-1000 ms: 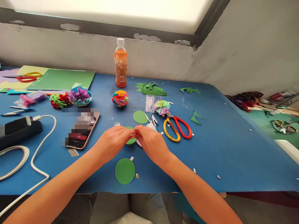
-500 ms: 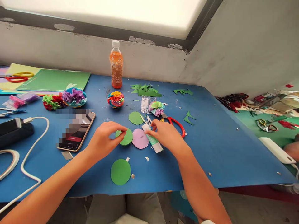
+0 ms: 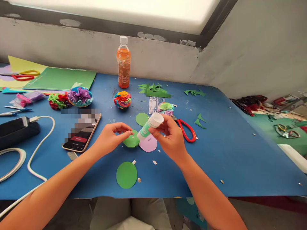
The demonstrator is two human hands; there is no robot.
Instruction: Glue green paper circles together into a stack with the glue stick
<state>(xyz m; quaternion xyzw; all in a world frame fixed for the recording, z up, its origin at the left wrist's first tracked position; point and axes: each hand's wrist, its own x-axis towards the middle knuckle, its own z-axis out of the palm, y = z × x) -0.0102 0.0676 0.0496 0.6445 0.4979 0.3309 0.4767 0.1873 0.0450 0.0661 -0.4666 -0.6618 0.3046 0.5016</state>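
My right hand (image 3: pixel 170 138) grips a white and green glue stick (image 3: pixel 150 126), lifted and tilted with its tip pointing down toward a folded green paper circle (image 3: pixel 131 141). My left hand (image 3: pixel 110 140) pinches that green circle at its edge on the blue table (image 3: pixel 230 153). A pink paper circle (image 3: pixel 148 145) lies under the glue stick, partly hidden by my right hand. Two other green circles lie flat: a nearer green circle (image 3: pixel 126 174) by the table's front edge and a farther green circle (image 3: pixel 142 119) behind my hands.
Red-handled scissors (image 3: pixel 187 130) lie right of my right hand. A phone (image 3: pixel 81 132), a white cable (image 3: pixel 40 150) and a black device (image 3: pixel 16 131) sit left. Colourful paper balls (image 3: pixel 122 99), an orange drink bottle (image 3: pixel 123 63), green scraps (image 3: pixel 154 91) and paper sheets (image 3: pixel 59 80) lie farther back.
My right hand left the green circle, reached right to the glue stick lying on the table, picked it up and brought it over the circle. My left hand kept its pinch.
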